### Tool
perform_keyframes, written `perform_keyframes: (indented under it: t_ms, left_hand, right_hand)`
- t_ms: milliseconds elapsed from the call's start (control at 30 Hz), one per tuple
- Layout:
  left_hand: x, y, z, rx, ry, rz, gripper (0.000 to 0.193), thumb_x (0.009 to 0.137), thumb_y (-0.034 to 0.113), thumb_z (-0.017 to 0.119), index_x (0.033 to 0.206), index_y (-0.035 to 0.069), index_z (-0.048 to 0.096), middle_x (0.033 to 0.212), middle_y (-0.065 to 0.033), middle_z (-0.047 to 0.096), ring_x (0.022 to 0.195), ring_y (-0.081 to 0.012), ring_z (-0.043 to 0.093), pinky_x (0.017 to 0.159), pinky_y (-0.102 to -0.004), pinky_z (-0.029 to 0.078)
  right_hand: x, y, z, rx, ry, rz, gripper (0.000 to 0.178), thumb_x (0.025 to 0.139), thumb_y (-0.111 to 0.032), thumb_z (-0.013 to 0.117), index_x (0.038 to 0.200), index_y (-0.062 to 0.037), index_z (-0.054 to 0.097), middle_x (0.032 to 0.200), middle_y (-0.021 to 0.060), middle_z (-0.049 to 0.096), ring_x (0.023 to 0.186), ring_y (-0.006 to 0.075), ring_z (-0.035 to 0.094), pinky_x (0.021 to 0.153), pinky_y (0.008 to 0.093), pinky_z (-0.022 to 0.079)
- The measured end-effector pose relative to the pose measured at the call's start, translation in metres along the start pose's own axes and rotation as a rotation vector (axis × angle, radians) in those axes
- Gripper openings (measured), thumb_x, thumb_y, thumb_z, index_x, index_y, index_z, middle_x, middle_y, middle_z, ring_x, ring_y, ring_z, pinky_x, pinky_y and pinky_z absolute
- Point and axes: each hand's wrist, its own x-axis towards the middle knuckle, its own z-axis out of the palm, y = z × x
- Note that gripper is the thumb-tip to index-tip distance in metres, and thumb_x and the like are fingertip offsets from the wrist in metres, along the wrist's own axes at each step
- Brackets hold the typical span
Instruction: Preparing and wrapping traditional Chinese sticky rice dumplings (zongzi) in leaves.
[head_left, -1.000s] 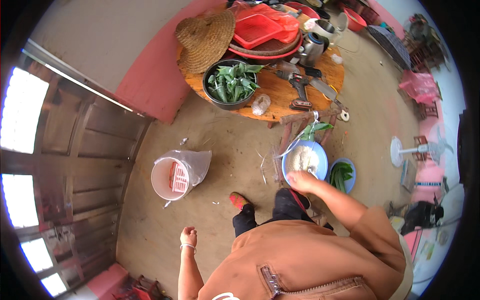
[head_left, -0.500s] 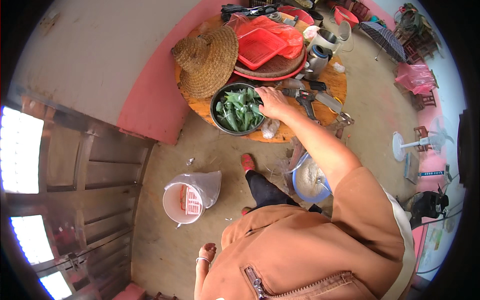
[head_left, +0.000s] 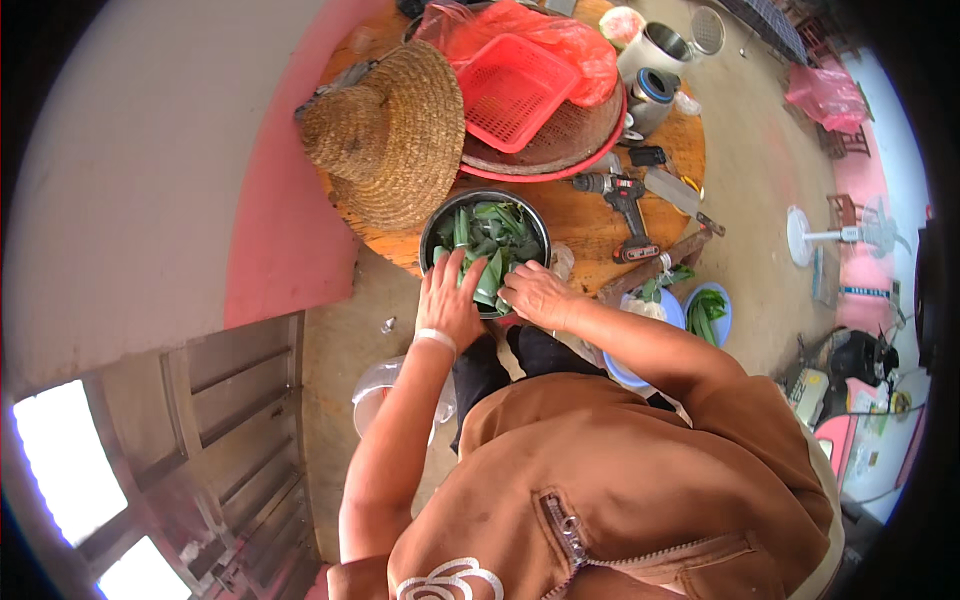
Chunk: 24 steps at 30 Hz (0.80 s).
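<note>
A: How far along is it?

B: It looks barely started. The left hand (head_left: 450, 308) is over the near left rim, the right hand (head_left: 538, 297) over the near right, and the green leaves (head_left: 492, 242) fill the dark bowl (head_left: 544, 228); I see none lifted clear.

A: Is either grip closed?

B: I can't tell; the fingertips are down among the leaves.

A: And beyond?

B: The bowl sits at the near edge of the worktop (head_left: 592, 232), a drill (head_left: 626, 196) to its right, a straw hat (head_left: 400, 135) far left, a red basket (head_left: 515, 95) farther still.

A: What's different?

B: Half a second ago only the right hand touched the bowl; the left hung well away.
</note>
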Motion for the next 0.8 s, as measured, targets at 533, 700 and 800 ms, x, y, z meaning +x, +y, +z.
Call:
perform_keyframes:
  t_ms: [533,700,800]
  left_hand:
    - [0.034,-0.025,0.046,-0.126,-0.294,-0.19,0.064,0.069,0.03,0.083,0.12,0.005,0.052,0.117,-0.0148,0.044,0.109,-0.0341,0.055,0.089,-0.0425,0.051]
    - [0.032,-0.043,0.03,-0.221,-0.308,-0.179,0.058,0.073,0.043,0.078,0.115,0.007,0.06,0.117,-0.0138,0.048,0.11,-0.033,0.052,0.096,-0.0439,0.042]
    - [0.043,-0.043,0.029,-0.021,-0.201,-0.036,0.058,0.072,0.045,0.077,0.115,0.009,0.06,0.123,-0.0134,0.047,0.117,-0.0302,0.042,0.1,-0.0429,0.035]
  right_hand:
    - [0.023,0.019,-0.025,-0.035,-0.129,0.385,0.032,0.075,-0.016,0.073,0.099,-0.0094,0.053,0.097,0.0091,0.055,0.096,0.0287,0.057,0.081,0.0417,0.046]
    - [0.02,0.018,-0.03,0.103,-0.244,0.338,0.03,0.076,-0.016,0.072,0.099,-0.008,0.054,0.095,0.0102,0.057,0.092,0.0302,0.06,0.083,0.0415,0.046]
    - [0.028,0.022,-0.016,-0.017,-0.247,0.381,0.024,0.078,-0.018,0.069,0.095,-0.007,0.056,0.092,0.0104,0.058,0.09,0.029,0.062,0.082,0.0406,0.047]
